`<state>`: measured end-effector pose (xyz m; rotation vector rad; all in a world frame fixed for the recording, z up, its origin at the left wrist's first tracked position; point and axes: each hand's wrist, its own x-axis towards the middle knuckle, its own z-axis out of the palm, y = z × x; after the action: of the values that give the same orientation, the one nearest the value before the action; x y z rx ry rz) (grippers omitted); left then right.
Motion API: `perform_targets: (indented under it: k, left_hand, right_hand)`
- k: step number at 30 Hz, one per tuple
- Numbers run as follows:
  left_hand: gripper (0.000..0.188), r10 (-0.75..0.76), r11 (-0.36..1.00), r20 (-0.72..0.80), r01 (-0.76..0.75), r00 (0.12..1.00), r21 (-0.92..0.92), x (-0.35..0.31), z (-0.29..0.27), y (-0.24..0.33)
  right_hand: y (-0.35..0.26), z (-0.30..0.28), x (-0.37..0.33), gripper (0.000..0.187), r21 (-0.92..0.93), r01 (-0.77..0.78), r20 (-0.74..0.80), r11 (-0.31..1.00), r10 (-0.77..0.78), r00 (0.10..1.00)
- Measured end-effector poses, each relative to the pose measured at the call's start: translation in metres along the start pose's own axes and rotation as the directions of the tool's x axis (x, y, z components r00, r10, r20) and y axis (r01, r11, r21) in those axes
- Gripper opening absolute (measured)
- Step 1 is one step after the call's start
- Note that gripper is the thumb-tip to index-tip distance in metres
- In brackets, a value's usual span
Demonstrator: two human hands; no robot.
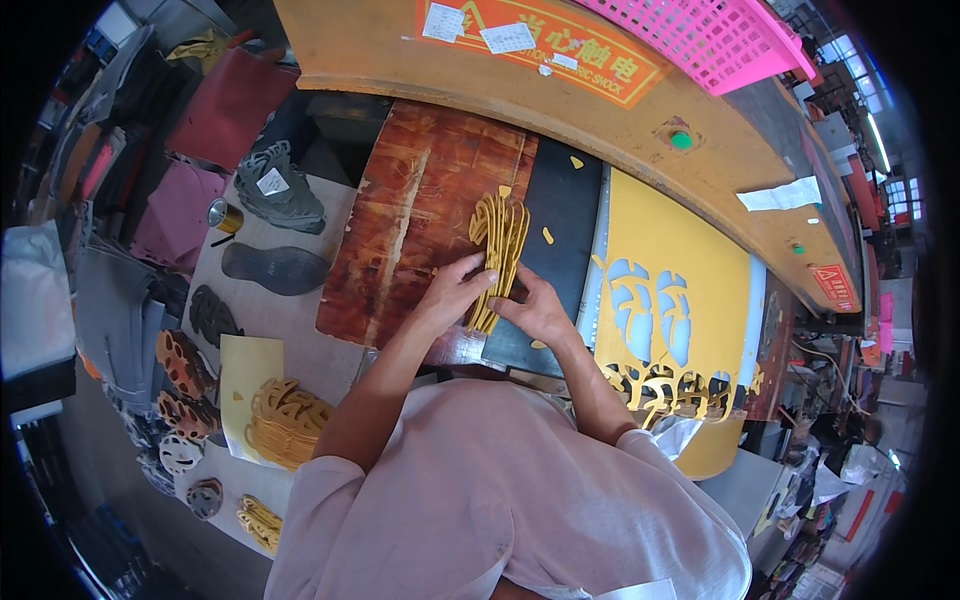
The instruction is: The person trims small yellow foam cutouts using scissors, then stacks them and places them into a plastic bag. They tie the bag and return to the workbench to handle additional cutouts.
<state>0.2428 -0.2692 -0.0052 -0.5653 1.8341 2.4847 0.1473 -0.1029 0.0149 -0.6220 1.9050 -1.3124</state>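
Note:
Between my two hands stands a bundle of yellow cut-out shoe upper pieces (503, 245), held on edge over the cutting boards. My left hand (455, 290) is closed on the bundle's left side, its thumb and fingers against the layers. From the right, my right hand (537, 308) grips the same bundle near its lower end. Below them lie a worn reddish-brown board (385, 215) and, on the right, a black board (562, 205) with a few small yellow scraps. A yellow sheet (690, 230) with shoe-shaped openings cut through it lies right of the black board.
An orange machine beam (600, 130) spans the far side, with a pink basket (700, 40) on top. On the left table are a grey shoe (280, 190), a dark sole (275, 268), a tin can (225, 215) and a stack of yellow cut pieces (290, 420).

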Motion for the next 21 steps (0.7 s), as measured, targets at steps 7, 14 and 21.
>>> perform_targets:
  k: [7,14,21]
  left_hand:
    - [0.047,0.013,1.000,0.017,-0.013,1.000,0.008,-0.003,-0.002,0.004]
    - [0.042,0.010,0.999,-0.051,-0.009,0.999,0.031,0.000,-0.001,0.003]
    - [0.039,0.081,0.995,-0.026,-0.080,0.996,0.054,0.002,0.019,-0.005]
  right_hand:
    - [-0.008,-0.001,-0.007,0.069,0.051,-0.051,0.013,0.997,0.051,0.999]
    - [-0.019,0.011,-0.008,0.068,-0.049,-0.085,-0.061,0.995,0.082,0.995]
    - [0.010,0.030,0.004,0.058,0.008,-0.041,-0.251,0.999,0.041,0.967]
